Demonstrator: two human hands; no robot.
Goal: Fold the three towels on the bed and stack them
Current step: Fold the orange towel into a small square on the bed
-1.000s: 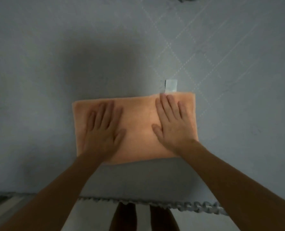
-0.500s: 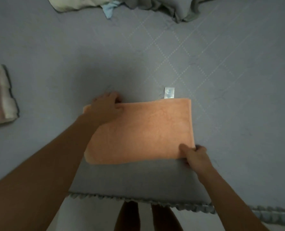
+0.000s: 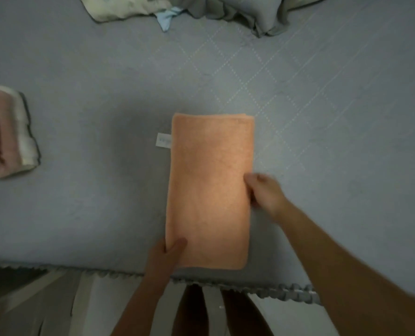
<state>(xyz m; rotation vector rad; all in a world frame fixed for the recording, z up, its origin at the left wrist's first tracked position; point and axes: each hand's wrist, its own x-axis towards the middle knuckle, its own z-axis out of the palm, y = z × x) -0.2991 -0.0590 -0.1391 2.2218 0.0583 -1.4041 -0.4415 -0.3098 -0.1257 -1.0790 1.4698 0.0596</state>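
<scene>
Bed (image 3: pixel 80 202): grey quilted cover with a stitched diamond pattern; its near edge carries a scalloped trim.
Orange towel (image 3: pixel 210 190): folded into a long rectangle, lying flat on the bed close to the near edge, its long side running away from the person. Its near short end sits just inside the trim.
Tag (image 3: pixel 164 140): small white label sticking out from the orange towel's left edge, near the far end.
Left hand (image 3: pixel 167 257): at the orange towel's near left corner. The thumb lies on top of the cloth and the other fingers are hidden beneath or beside the edge, so it looks like a pinch on that corner.
Right hand (image 3: pixel 264 191): at the middle of the orange towel's right edge, somewhat blurred. The fingers are curled in against the edge and touch it; whether they truly clasp the cloth or only press on it, I cannot tell.
Stack (image 3: pixel 6 132): folded pinkish and pale towels with a dark border, well to the left of the orange towel, partly cut off by the frame.
Bedding (image 3: pixel 225 8): rumpled grey and cream cloth with a bit of light blue, at the far side of the bed, well beyond the orange towel.
Legs (image 3: pixel 216 311): the person's legs show below the trim, nearer than the orange towel.
</scene>
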